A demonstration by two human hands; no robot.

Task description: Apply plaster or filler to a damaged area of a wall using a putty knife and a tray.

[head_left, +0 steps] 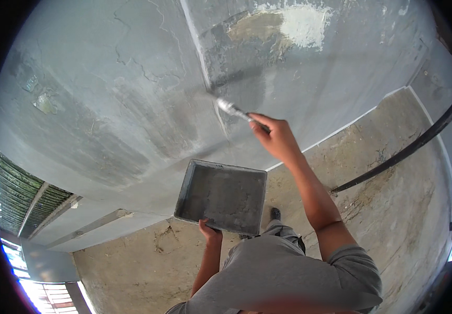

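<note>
My right hand is closed round the handle of a paintbrush, raised in front of the grey wall. The brush's pale ferrule shows, while its bristle end is blurred close to a light vertical line on the wall; whether it touches cannot be told. Below and to the left, my left hand grips the near rim of a square dark grey tray. A thin grey layer coats the tray's inside. The fingers under the tray are hidden.
A white and brown patch marks the upper wall, with cracks and darker smears elsewhere. At the right a black pole or pipe slants over the stained concrete floor. A slatted opening lies at the left. My shoe shows beyond the tray.
</note>
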